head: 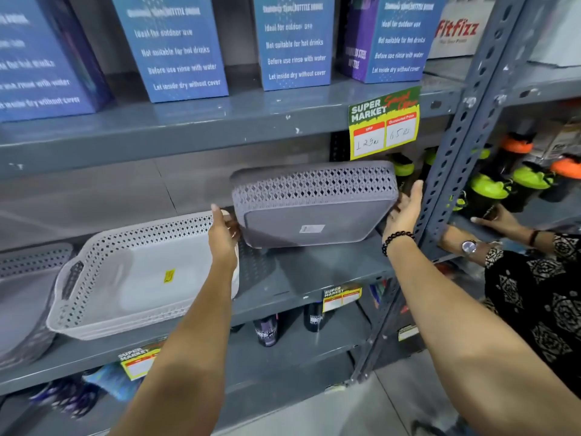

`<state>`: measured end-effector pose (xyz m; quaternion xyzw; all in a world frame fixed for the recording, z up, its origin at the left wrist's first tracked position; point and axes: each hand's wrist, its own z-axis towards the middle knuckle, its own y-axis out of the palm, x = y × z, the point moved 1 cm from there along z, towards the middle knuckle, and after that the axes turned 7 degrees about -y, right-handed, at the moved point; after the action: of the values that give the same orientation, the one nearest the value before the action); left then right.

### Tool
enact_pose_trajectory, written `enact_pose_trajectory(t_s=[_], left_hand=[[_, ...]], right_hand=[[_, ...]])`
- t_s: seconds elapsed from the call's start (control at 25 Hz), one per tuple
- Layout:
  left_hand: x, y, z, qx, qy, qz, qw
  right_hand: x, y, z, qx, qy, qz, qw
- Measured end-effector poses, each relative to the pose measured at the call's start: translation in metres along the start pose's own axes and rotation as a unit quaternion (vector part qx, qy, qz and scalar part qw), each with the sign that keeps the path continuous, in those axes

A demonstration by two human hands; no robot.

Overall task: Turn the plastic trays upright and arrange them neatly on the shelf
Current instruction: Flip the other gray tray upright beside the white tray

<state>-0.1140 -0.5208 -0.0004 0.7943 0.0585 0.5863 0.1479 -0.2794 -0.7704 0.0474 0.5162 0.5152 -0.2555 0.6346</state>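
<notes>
A grey plastic tray with perforated sides is lifted off the middle shelf, tilted with its flat underside and a white label facing me. My left hand grips its left end and my right hand presses against its right end. A stack of white perforated trays stands upright on the shelf to the left, a yellow sticker inside the top one. More grey trays lie stacked at the far left edge.
Blue bottle boxes line the shelf above. A yellow price tag hangs over the tray. The slotted shelf upright stands close to my right hand. Another person's hand reaches toward green-lidded bottles in the right bay.
</notes>
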Motion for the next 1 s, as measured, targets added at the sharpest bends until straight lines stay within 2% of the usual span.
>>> enact_pose_trajectory(t_s=[0.12, 0.28, 0.32, 0.4, 0.44, 0.64, 0.84, 0.92, 1.0], left_hand=[[0.008, 0.002, -0.001, -0.020, -0.039, 0.118, 0.992], [0.015, 0.006, 0.004, 0.031, -0.068, 0.278, 0.958], [0.018, 0.008, 0.001, 0.050, -0.059, 0.348, 0.934], [0.019, 0.013, -0.009, 0.088, -0.006, 0.494, 0.865], [0.019, 0.015, -0.015, 0.104, 0.019, 0.536, 0.838], [0.003, 0.017, -0.026, 0.113, 0.048, 0.599, 0.791], [-0.002, 0.019, -0.024, 0.114, 0.071, 0.666, 0.734], [-0.003, 0.018, -0.022, 0.116, 0.072, 0.670, 0.730], [-0.002, 0.017, -0.021, 0.112, 0.072, 0.655, 0.744]], right_hand=[[0.002, -0.002, 0.007, -0.026, 0.020, -0.026, 0.999], [0.024, -0.016, 0.015, 0.001, 0.086, -0.221, 0.972], [0.034, -0.020, 0.019, 0.003, 0.095, -0.256, 0.962], [0.046, -0.024, 0.023, 0.006, 0.089, -0.325, 0.942], [0.050, -0.025, 0.023, 0.007, 0.083, -0.347, 0.934], [0.063, -0.031, 0.032, -0.027, 0.040, -0.436, 0.899], [0.068, -0.031, 0.041, -0.030, 0.036, -0.469, 0.882], [0.070, -0.030, 0.040, -0.035, 0.040, -0.487, 0.872], [0.068, -0.025, 0.036, -0.028, 0.022, -0.514, 0.857]])
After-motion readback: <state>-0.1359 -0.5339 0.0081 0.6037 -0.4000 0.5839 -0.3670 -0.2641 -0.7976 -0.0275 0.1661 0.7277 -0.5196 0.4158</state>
